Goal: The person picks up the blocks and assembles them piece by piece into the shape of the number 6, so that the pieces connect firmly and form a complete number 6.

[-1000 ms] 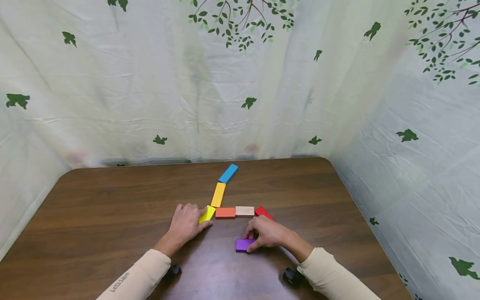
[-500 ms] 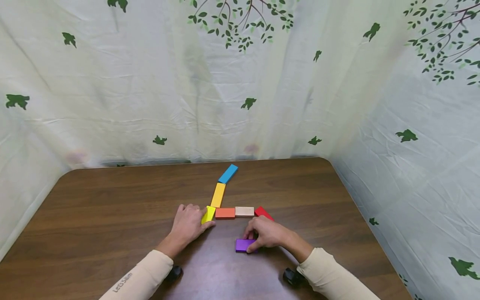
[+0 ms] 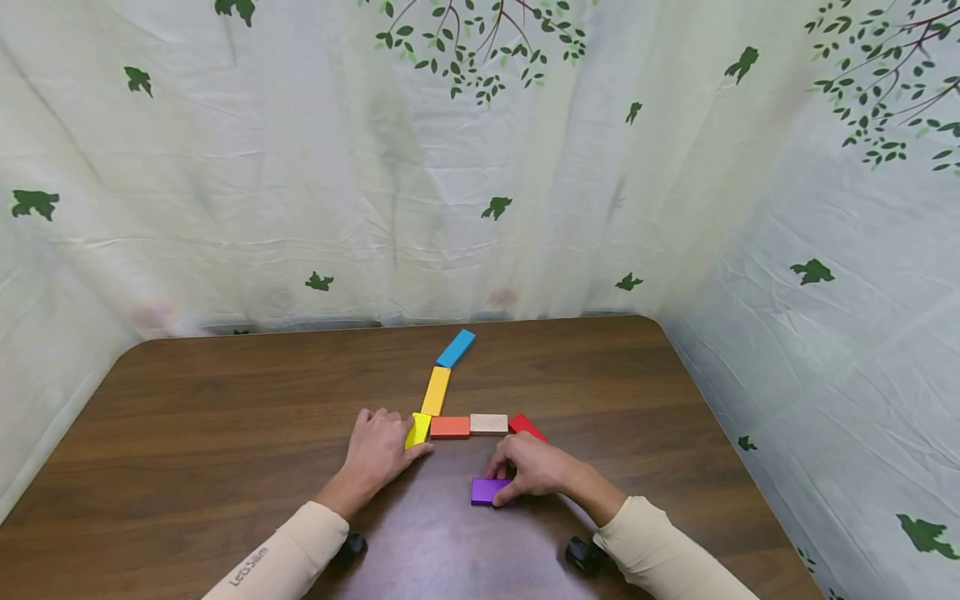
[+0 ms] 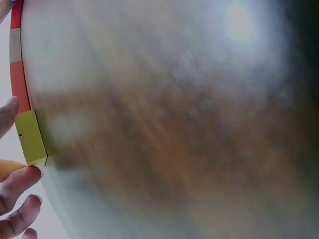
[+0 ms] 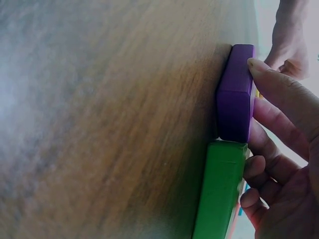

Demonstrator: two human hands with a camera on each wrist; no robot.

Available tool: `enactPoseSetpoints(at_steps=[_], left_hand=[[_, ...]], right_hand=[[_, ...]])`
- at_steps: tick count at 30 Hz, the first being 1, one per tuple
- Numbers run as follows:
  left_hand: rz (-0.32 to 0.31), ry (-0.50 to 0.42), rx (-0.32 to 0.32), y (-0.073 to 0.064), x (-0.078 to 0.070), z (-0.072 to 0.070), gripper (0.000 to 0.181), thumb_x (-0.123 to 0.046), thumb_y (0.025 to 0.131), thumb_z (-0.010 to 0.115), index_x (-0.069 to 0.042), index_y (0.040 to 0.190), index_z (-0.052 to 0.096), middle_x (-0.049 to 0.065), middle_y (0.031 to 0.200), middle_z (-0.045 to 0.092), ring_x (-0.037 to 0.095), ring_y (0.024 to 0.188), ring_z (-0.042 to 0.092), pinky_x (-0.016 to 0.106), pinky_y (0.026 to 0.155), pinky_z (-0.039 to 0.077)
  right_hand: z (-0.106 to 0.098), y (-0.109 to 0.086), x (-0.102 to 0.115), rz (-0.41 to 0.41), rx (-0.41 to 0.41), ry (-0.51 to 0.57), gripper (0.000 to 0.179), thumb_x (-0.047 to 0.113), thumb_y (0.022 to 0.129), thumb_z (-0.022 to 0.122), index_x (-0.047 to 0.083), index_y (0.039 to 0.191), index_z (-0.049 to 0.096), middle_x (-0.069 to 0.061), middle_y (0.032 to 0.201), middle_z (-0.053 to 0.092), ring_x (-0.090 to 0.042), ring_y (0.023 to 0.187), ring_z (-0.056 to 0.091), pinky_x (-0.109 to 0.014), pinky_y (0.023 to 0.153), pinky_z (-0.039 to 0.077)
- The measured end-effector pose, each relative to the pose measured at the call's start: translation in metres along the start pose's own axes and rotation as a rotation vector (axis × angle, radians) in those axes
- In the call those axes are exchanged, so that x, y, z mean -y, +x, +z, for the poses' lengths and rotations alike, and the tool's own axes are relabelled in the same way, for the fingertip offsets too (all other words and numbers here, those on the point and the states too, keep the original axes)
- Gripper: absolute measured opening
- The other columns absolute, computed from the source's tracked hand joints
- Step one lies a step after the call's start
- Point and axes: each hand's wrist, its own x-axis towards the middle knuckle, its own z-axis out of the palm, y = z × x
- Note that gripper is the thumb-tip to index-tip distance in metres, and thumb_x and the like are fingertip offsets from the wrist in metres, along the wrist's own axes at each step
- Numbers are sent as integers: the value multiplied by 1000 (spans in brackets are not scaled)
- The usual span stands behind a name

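My left hand [image 3: 378, 448] holds a yellow block [image 3: 417, 430] flat on the table. In the left wrist view, the thumb lies at one end of the yellow block [image 4: 31, 137] and fingertips at the other. This block meets the near end of an amber block [image 3: 436, 392] and the left end of an orange block [image 3: 450, 427]. My right hand [image 3: 538, 465] pinches a purple block [image 3: 484, 492] between thumb and fingers. The right wrist view shows a green block [image 5: 219, 189] end to end with the purple block; the hand hides it in the head view.
A blue block [image 3: 456, 348] continues beyond the amber one, angled right. Right of the orange block come a pale wooden block [image 3: 489, 424] and a slanted red block [image 3: 528, 427], partly behind the right hand. White leaf-print curtains [image 3: 420, 208] surround the brown table [image 3: 225, 417].
The yellow block has turned to stand steeper, its near end swinging right, and my left hand has shifted slightly right with it. My right hand and the purple block have stayed put.
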Motion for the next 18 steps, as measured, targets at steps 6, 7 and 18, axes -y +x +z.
enactPoseSetpoints(at_steps=[6, 7, 18], left_hand=[[7, 8, -22, 0, 0, 2, 53, -56, 76, 73, -5, 91, 72, 0, 58, 46, 21, 64, 48, 42, 72, 40], [8, 8, -25, 0, 0, 2, 53, -56, 76, 74, -5, 91, 72, -1, 58, 45, 21, 64, 48, 42, 72, 40], [-16, -8, -37, -1, 0, 2, 53, -56, 74, 75, -6, 89, 72, 0, 59, 49, 22, 66, 51, 42, 70, 40]], right_hand=[[0, 0, 0, -2, -3, -8, 22, 23, 70, 87, 14, 86, 75, 15, 75, 59, 3, 71, 54, -13, 65, 44], [0, 0, 0, -3, -4, -8, 22, 23, 70, 87, 14, 86, 75, 15, 75, 59, 3, 71, 54, -13, 65, 44], [0, 0, 0, -7, -2, -7, 22, 22, 70, 87, 13, 87, 76, 15, 76, 60, 3, 71, 54, -13, 65, 44]])
